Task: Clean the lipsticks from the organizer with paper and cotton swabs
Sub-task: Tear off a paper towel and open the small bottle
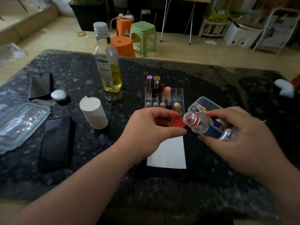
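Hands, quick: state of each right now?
Left hand: pinching the red cap.
Right hand: gripping the small clear bottle, uncapped and tilted toward the cap.

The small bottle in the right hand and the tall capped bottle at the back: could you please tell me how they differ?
The small bottle is tilted in the right hand; the tall bottle stands upright on the table. The small bottle is open, its red cap in the left hand; the tall bottle is capped. The small bottle's label is blue, the tall bottle's green. Both are clear.
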Demonstrator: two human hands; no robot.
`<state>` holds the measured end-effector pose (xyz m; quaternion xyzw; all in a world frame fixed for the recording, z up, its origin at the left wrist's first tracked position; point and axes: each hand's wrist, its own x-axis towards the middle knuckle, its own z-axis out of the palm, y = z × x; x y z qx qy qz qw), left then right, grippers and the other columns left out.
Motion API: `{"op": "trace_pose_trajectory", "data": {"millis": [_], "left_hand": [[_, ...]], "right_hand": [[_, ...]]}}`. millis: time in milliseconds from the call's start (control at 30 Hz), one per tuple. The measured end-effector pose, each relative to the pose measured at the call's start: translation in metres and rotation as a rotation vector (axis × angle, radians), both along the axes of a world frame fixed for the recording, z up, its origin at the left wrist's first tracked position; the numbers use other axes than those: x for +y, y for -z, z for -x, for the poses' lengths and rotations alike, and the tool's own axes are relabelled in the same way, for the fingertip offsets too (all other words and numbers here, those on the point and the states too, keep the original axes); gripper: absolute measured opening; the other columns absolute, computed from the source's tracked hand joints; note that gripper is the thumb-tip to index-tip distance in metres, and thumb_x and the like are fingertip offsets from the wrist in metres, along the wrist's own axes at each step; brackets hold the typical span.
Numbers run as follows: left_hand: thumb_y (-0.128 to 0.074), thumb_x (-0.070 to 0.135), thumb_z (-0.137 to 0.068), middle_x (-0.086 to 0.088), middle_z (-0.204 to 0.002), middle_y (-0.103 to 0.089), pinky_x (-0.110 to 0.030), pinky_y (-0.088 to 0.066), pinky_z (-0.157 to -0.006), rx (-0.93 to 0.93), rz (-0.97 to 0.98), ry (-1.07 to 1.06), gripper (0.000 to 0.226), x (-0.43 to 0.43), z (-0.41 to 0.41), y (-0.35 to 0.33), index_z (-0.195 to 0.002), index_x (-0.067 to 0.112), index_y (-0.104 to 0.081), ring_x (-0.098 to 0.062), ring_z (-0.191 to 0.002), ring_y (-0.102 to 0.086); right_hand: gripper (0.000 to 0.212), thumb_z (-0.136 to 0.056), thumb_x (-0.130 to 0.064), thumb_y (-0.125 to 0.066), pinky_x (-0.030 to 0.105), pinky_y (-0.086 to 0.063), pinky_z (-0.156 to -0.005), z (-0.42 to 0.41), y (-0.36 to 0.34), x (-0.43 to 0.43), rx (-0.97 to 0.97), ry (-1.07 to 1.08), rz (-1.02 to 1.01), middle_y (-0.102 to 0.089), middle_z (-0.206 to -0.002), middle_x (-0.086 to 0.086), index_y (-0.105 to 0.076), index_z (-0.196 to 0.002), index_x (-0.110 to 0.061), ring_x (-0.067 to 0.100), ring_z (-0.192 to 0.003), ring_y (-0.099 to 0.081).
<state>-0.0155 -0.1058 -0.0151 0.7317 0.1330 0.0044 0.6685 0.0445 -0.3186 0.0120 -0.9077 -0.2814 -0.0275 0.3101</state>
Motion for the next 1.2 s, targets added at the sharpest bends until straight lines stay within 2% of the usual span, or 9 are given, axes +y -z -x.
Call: {"op": "trace_pose_trajectory", "data": {"millis": [200,267,433,533,600,700,867,1033,1200], "left_hand": [[-0.089,0.015,-0.071,0.01,-0.096,-0.079,-0.034,-0.06,-0.091,0.005,-0.021,0.002,0.035,0.002,0.001,-0.003,-0.101,0.027,-0.076,-0.007,-0.093,-0.075],[-0.088,0.015,-0.071,0.01,-0.095,-0.079,-0.033,-0.06,-0.091,0.01,-0.024,0.002,0.034,0.004,0.002,-0.004,-0.1,0.028,-0.076,-0.006,-0.092,-0.075],[-0.089,0.023,-0.065,0.01,-0.094,-0.079,-0.034,-0.06,-0.092,0.002,-0.028,-0.043,0.036,0.016,0.013,-0.001,-0.098,0.03,-0.076,-0.007,-0.092,-0.075],[-0.086,0.037,-0.05,0.009,-0.093,-0.079,-0.035,-0.06,-0.091,-0.011,-0.026,-0.085,0.047,0.027,0.023,0.0,-0.095,0.029,-0.077,-0.009,-0.092,-0.075],[-0.086,0.041,-0.046,0.008,-0.093,-0.079,-0.035,-0.059,-0.09,-0.016,-0.033,-0.116,0.051,0.036,0.029,0.001,-0.095,0.029,-0.077,-0.01,-0.092,-0.075],[-0.088,0.032,-0.055,0.007,-0.093,-0.08,-0.034,-0.059,-0.089,-0.039,-0.036,-0.156,0.043,0.049,0.036,0.001,-0.096,0.028,-0.078,-0.012,-0.092,-0.075],[-0.09,0.015,-0.07,0.008,-0.095,-0.079,-0.031,-0.06,-0.089,-0.041,-0.075,-0.185,0.035,0.069,0.046,0.0,-0.102,0.024,-0.078,-0.008,-0.092,-0.075],[-0.092,0.018,-0.069,0.007,-0.099,-0.079,-0.034,-0.06,-0.091,-0.054,-0.087,-0.235,0.039,0.086,0.052,0.003,-0.105,0.025,-0.078,-0.011,-0.095,-0.074],[-0.093,0.019,-0.068,0.004,-0.101,-0.079,-0.039,-0.059,-0.094,-0.063,-0.067,-0.249,0.042,0.097,0.051,0.009,-0.107,0.024,-0.078,-0.015,-0.099,-0.074]], "right_hand": [[0.043,-0.068,-0.03,-0.089,0.008,-0.036,-0.064,0.001,0.007,0.012,0.093,0.02,-0.018,-0.064,-0.097,-0.019,-0.064,-0.102,-0.037,-0.006,-0.082,-0.057],[0.041,-0.069,-0.031,-0.089,0.008,-0.041,-0.061,-0.002,0.011,0.017,0.153,0.033,-0.071,-0.066,-0.095,-0.02,-0.062,-0.099,-0.037,-0.008,-0.082,-0.058],[0.039,-0.071,-0.036,-0.088,0.023,-0.054,-0.073,-0.007,0.025,0.043,0.28,0.053,-0.125,-0.068,-0.094,-0.017,-0.06,-0.098,-0.037,-0.001,-0.086,-0.064],[0.038,-0.073,-0.036,-0.088,0.015,-0.05,-0.07,-0.007,0.032,0.066,0.332,0.034,-0.108,-0.067,-0.095,-0.02,-0.059,-0.098,-0.037,-0.005,-0.084,-0.063],[0.039,-0.072,-0.037,-0.089,0.015,-0.048,-0.067,-0.008,0.038,0.083,0.355,0.038,-0.099,-0.067,-0.094,-0.019,-0.06,-0.098,-0.035,-0.004,-0.081,-0.063],[0.036,-0.073,-0.036,-0.089,0.016,-0.048,-0.064,-0.011,0.05,0.111,0.431,0.031,-0.114,-0.068,-0.088,-0.016,-0.062,-0.097,-0.034,-0.002,-0.078,-0.064],[0.041,-0.078,-0.03,-0.084,0.033,-0.058,-0.082,-0.021,0.069,0.16,0.511,0.008,-0.116,-0.065,-0.1,-0.008,-0.064,-0.113,-0.027,0.009,-0.092,-0.063],[0.022,-0.085,-0.026,-0.076,0.025,-0.048,-0.069,-0.025,0.078,0.198,0.439,-0.069,0.011,-0.063,-0.092,-0.009,-0.062,-0.103,-0.026,0.009,-0.086,-0.061],[0.022,-0.086,-0.024,-0.074,0.025,-0.046,-0.067,-0.026,0.085,0.211,0.437,-0.053,0.028,-0.062,-0.09,-0.01,-0.061,-0.103,-0.027,0.007,-0.083,-0.059]]}}
